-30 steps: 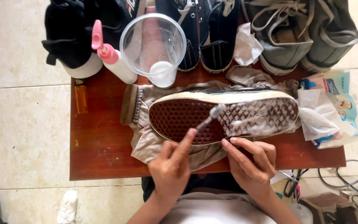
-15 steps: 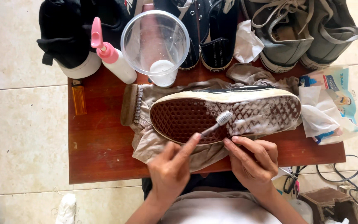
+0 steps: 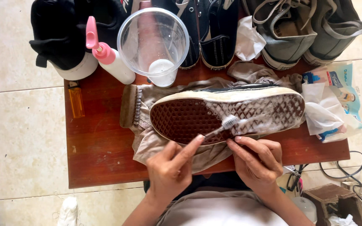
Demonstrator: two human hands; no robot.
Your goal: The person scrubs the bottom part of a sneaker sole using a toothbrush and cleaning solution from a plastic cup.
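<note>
Head view: a red-brown low table [image 3: 97, 155] on pale floor tiles. The upturned sneaker [image 3: 227, 112] lies with its long axis running nine to three o'clock, at twelve o'clock from both hands. The left hand [image 3: 170, 169] pinches the toothbrush [image 3: 221, 127] angled toward two o'clock on the sudsy sole; the right hand [image 3: 258, 161], fingers curled, steadies the sneaker's near edge.

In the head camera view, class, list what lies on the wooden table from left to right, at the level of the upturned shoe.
Orange lighter → wooden scrubbing brush → upturned shoe with brown patterned sole → toothbrush head on the soapy part → white tissues → wipes packet at the table's right edge.
</note>
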